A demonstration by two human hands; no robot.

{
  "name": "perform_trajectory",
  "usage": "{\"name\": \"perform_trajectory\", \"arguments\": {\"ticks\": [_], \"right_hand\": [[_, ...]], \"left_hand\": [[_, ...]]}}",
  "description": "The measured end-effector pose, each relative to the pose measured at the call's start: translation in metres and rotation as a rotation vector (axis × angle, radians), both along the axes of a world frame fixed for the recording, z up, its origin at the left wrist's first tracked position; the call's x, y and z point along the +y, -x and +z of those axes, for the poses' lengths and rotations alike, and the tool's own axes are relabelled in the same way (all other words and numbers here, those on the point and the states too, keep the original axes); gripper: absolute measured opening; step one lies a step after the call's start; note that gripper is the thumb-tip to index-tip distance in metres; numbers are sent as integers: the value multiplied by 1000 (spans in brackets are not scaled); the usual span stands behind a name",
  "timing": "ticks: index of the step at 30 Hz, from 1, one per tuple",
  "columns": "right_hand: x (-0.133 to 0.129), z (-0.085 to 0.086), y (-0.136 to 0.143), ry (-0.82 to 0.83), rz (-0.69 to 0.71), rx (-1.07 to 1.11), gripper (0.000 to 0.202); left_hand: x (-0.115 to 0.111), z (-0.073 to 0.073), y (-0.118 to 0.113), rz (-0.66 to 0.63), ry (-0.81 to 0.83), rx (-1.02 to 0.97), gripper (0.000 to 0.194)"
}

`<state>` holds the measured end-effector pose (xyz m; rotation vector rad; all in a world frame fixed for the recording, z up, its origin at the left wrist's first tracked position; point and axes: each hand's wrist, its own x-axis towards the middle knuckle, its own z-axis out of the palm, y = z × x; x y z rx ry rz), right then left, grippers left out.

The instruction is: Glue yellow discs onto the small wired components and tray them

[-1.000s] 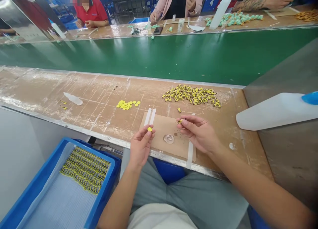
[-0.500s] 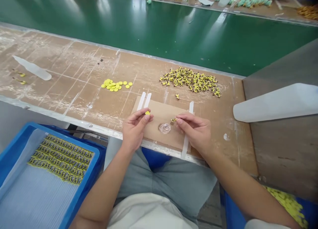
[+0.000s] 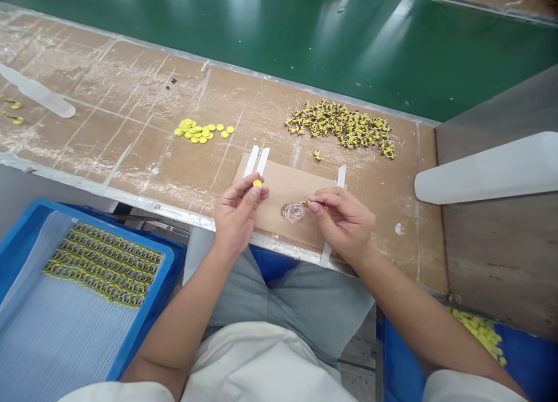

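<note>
Between thumb and fingers, my left hand (image 3: 239, 211) pinches a yellow disc (image 3: 257, 183) above the left part of a cardboard sheet (image 3: 279, 178). My right hand (image 3: 342, 220) is closed on a small yellow-and-dark piece (image 3: 304, 203), held at the right edge of a clear round dish (image 3: 293, 212). Whether the piece touches the dish is hard to tell. A group of yellow discs (image 3: 197, 131) lies at the back left of the sheet. Behind it to the right is a heap of yellow-and-dark pieces (image 3: 344, 124), with one piece (image 3: 317, 155) lying apart.
A blue tray (image 3: 168, 262) at the lower left holds rows of assembled pieces. White tape strips (image 3: 251, 161) mark the sheet. A grey panel (image 3: 501, 251) with a white roll (image 3: 483, 169) bounds the right. Behind the table runs a green surface (image 3: 270, 35).
The view has shifted, so the table sits higher in the picture. My right hand has brought its small piece closer to the dish. My left hand still holds the disc.
</note>
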<state>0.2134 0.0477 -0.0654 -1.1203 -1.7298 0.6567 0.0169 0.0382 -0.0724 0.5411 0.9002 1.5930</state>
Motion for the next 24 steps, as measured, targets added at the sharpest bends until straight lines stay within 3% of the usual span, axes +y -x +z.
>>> {"name": "perform_trajectory", "arguments": {"ticks": [15, 24], "right_hand": [[3, -3, 4, -203, 90, -11, 21], [3, -1, 5, -238, 113, -20, 27]], "left_hand": [[-4, -1, 0, -2, -42, -29, 24], [-4, -1, -1, 1, -51, -27, 24]]}}
